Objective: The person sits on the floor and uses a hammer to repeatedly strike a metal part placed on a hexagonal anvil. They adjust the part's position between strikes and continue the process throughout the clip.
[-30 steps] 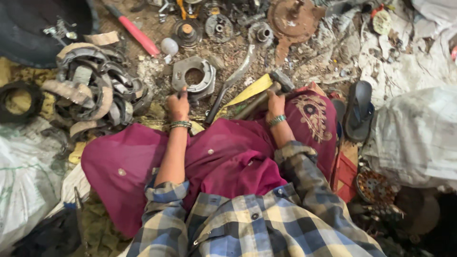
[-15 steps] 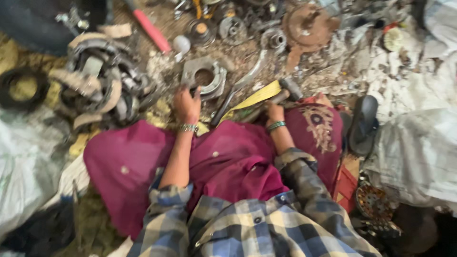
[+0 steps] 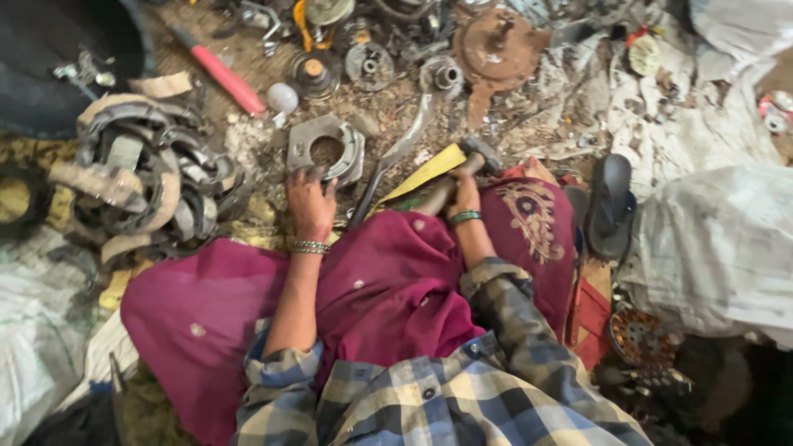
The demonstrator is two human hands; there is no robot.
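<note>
Now, left hand (image 3: pixel 310 201) fingers on metal housing (image 3: pixel 326 149), right hand (image 3: pixel 462 192) gripping hammer (image 3: pixel 462 169).

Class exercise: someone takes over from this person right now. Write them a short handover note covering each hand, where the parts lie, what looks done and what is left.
Left hand: fingers rest on the near edge of the round metal housing, which lies flat on the dirt floor.
Right hand: closed around the hammer, head resting low by the yellow strip.
Nearby: curved metal bar between the hands, red-handled tool beyond.
Done: housing set in place and steadied.
Left: housing looks whole, nothing taken off it.
</note>
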